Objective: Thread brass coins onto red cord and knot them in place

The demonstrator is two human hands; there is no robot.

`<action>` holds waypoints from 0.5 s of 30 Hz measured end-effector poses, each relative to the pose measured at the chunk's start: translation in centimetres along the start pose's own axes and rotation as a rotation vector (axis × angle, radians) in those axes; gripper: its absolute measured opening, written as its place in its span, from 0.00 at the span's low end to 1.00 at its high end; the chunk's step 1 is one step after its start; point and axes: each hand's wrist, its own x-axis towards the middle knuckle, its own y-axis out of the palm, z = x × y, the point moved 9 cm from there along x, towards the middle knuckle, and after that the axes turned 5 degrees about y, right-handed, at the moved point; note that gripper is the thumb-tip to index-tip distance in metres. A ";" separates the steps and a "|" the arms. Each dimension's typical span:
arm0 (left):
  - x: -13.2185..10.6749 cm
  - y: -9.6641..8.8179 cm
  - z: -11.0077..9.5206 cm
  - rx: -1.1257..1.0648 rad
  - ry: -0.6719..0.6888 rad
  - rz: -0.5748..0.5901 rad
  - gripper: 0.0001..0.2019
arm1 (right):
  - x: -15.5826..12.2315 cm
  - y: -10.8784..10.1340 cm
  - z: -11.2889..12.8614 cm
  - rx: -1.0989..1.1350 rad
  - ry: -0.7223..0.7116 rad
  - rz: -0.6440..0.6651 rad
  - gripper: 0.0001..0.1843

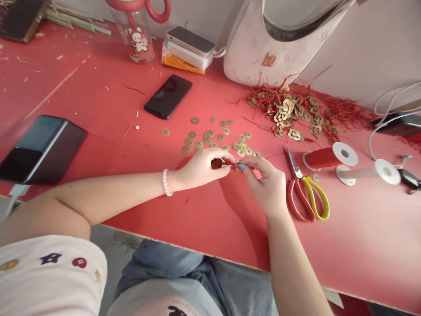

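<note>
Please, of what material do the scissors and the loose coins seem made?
Scissors: metal blades, by their grey gleam; smooth handles, probably plastic, by their even red and yellow-green.

Loose coins: brass-coloured metal, by their dull yellowish sheen.

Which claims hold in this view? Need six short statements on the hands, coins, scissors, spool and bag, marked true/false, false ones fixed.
1. The left hand holds a small dark-red piece. True.
2. The scissors lie left of the left hand. False: they lie right of the right hand.
3. A pink bracelet circles the wrist of the left hand. True.
4. The handbag is black. False: it is pale.
5. Loose coins lie just beyond the hands. True.
6. The thread spool nearest the scissors is blue. False: its thread is red.
</note>
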 end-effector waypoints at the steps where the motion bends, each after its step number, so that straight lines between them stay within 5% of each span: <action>1: 0.0 0.0 0.0 -0.008 -0.004 0.000 0.07 | 0.0 0.0 -0.1 0.008 0.006 0.008 0.04; 15: 0.1 0.0 -0.4 -0.036 0.002 0.007 0.08 | -0.1 0.6 -0.8 0.083 0.045 0.060 0.01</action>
